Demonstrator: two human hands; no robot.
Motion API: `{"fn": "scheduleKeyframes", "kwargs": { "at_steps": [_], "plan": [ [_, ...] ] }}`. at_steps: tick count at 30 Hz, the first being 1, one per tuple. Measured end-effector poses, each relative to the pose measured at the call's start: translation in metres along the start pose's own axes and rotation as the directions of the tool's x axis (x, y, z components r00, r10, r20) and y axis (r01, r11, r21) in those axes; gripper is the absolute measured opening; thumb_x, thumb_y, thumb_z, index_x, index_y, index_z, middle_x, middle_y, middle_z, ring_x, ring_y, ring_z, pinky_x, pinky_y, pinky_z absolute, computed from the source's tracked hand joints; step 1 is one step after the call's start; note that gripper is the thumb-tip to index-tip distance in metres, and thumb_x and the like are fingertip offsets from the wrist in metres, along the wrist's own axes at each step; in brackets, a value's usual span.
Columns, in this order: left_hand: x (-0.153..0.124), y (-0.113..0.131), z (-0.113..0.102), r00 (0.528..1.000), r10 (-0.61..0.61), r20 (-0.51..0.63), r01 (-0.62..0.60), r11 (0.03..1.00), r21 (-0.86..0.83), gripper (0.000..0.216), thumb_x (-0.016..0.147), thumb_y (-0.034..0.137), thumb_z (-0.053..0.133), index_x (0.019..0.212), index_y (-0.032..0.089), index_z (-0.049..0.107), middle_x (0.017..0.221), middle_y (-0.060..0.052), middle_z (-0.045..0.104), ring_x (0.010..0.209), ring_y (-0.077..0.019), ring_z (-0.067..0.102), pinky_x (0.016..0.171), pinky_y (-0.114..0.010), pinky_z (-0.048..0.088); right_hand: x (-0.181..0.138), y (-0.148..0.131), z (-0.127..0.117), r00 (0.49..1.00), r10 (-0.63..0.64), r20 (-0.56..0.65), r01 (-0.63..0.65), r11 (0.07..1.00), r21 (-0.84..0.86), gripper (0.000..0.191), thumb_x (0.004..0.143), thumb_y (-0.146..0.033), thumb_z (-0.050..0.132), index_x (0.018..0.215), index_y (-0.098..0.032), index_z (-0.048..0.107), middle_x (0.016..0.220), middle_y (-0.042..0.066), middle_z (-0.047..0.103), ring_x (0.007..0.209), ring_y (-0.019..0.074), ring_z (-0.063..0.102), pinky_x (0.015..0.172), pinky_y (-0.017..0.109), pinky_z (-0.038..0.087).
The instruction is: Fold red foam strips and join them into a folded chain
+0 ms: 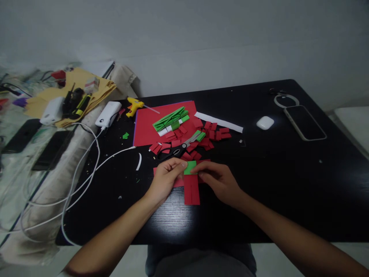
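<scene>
Across the black table (276, 181), a red sheet (142, 129) lies beyond your left hand (167, 177) and right hand (221, 181), scissors (184, 146) just past them. Between your hands, a red folded piece (191, 192) adjoins the smaller green paper piece (189, 168), pinched by both hands' fingertips.

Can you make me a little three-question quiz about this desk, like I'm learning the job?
1. What colour is the small paper square that the left hand and right hand touch?
2. True or false: in the picture, the glue gun lies further left than the scissors.
3. Which is nearest the phone: (a) scissors, (b) small white case, (c) glue gun?

Key: 1 green; 2 true; 3 b.
</scene>
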State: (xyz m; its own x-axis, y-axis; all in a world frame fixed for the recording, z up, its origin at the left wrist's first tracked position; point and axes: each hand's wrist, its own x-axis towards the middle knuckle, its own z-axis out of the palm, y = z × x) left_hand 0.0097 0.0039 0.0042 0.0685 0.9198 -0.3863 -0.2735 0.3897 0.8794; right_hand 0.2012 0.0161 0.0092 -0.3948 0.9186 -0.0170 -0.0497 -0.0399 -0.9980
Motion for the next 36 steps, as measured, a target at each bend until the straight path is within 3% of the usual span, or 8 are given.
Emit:
{"fn": "scheduleKeyframes", "kwargs": {
  "at_steps": [6,22,26,32,36],
  "plan": [
    [0.0006,-0.0008,-0.0011,1.0,-0.02,0.016,0.021,1.0,-0.024,0.029,0.08,0.042,0.084,0.083,0.014,0.074,0.06,0.004,0.058,0.052,-0.0058,0.046,0.053,-0.018,0.034,0.0015,0.0005,-0.0003,0.999,0.026,-0.021,-0.024,0.996,0.087,0.014,0.092,-0.026,0.069,0.101,-0.025,0.079,0.097,0.002,0.078,0.088,0.0159,0.073,0.079,0.027,0.059],
    [-0.0023,0.004,0.0024,0.998,-0.063,0.027,0.063,0.998,-0.015,0.035,0.078,0.046,0.084,0.083,0.013,0.073,0.064,0.0,0.064,0.053,-0.0087,0.052,0.053,-0.02,0.039,0.0028,-0.0011,0.0018,0.994,0.111,-0.004,-0.108,0.976,0.191,0.017,0.082,-0.037,0.083,0.092,-0.023,0.079,0.089,0.001,0.079,0.08,0.0171,0.077,0.076,0.03,0.067],
    [-0.0013,0.006,0.0022,1.0,-0.008,0.012,0.007,1.0,0.02,0.034,0.077,0.046,0.085,0.082,0.014,0.074,0.064,0.001,0.066,0.053,-0.0086,0.052,0.053,-0.02,0.039,0.0016,-0.0014,0.0023,0.996,0.088,-0.019,-0.085,0.987,0.135,0.018,0.084,-0.038,0.08,0.094,-0.023,0.078,0.09,0.003,0.078,0.083,0.019,0.076,0.077,0.032,0.066],
    [-0.0021,0.0084,0.0,0.991,0.129,-0.031,-0.122,0.976,0.178,0.031,0.079,0.044,0.083,0.088,0.015,0.079,0.071,-0.002,0.072,0.061,-0.0122,0.059,0.061,-0.023,0.045,-0.0003,-0.0029,-0.0002,0.996,-0.083,0.011,0.084,0.987,-0.135,0.014,0.091,-0.022,0.066,0.097,-0.021,0.079,0.09,0.004,0.078,0.081,0.0175,0.072,0.075,0.028,0.059],
    [-0.003,0.0085,0.0003,0.987,0.156,-0.032,-0.147,0.971,0.191,0.031,0.081,0.042,0.082,0.098,0.016,0.08,0.073,-0.002,0.072,0.063,-0.0129,0.059,0.063,-0.024,0.046,-0.0003,-0.0031,-0.0018,0.995,-0.086,0.051,0.091,0.992,-0.09,0.018,0.087,-0.016,0.063,0.098,-0.021,0.078,0.089,0.004,0.077,0.08,0.0171,0.073,0.074,0.028,0.059]
  ]
}}
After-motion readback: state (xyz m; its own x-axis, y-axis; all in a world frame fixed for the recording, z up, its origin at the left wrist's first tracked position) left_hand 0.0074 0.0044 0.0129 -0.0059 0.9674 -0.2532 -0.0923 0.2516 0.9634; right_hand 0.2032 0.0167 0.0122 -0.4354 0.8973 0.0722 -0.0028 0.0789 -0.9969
